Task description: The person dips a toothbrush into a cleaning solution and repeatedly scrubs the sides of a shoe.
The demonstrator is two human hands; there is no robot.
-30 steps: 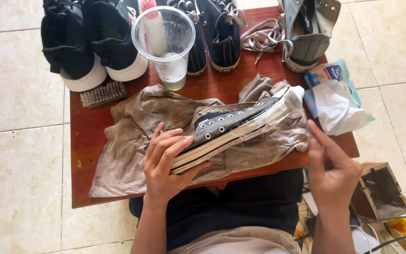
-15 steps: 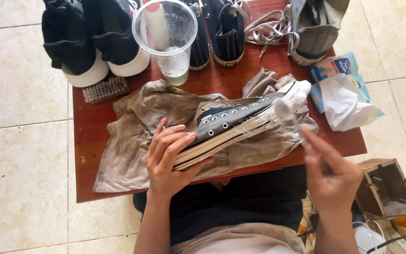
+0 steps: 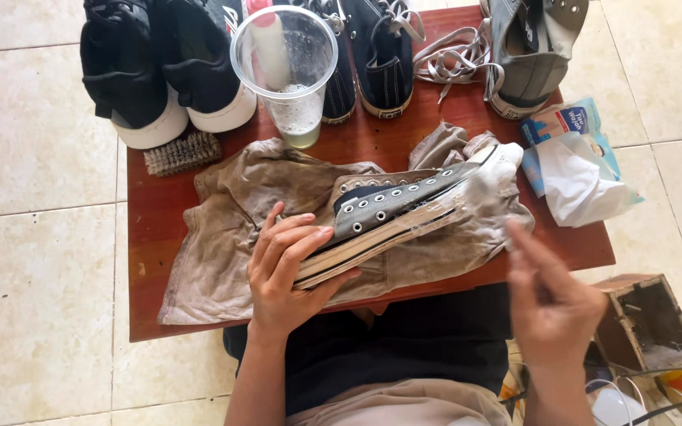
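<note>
A grey-black canvas sneaker [image 3: 404, 207] with a white sole lies on its side on a dirty brown cloth [image 3: 222, 237], toe pointing right. My left hand [image 3: 286, 272] grips its heel end, fingers over the upper and thumb under the sole. The white toe cap [image 3: 492, 170] looks wet or foamy. My right hand [image 3: 554, 304] hovers blurred off the table's front right corner, away from the shoe. Whether it holds anything is unclear.
The cloth covers a small red-brown table [image 3: 148, 237]. At its back stand black shoes [image 3: 132, 71], a clear cup [image 3: 290, 79] holding liquid and a bottle, dark sneakers [image 3: 380, 55], loose laces [image 3: 451, 59] and a grey shoe [image 3: 530, 47]. A brush [image 3: 181, 152] lies left, a wipes packet [image 3: 578, 158] right, a box [image 3: 645, 323] on the floor.
My right hand went from the wipes packet to the sneaker's toe, then drew back toward me at the lower right. The left hand kept its hold on the heel.
</note>
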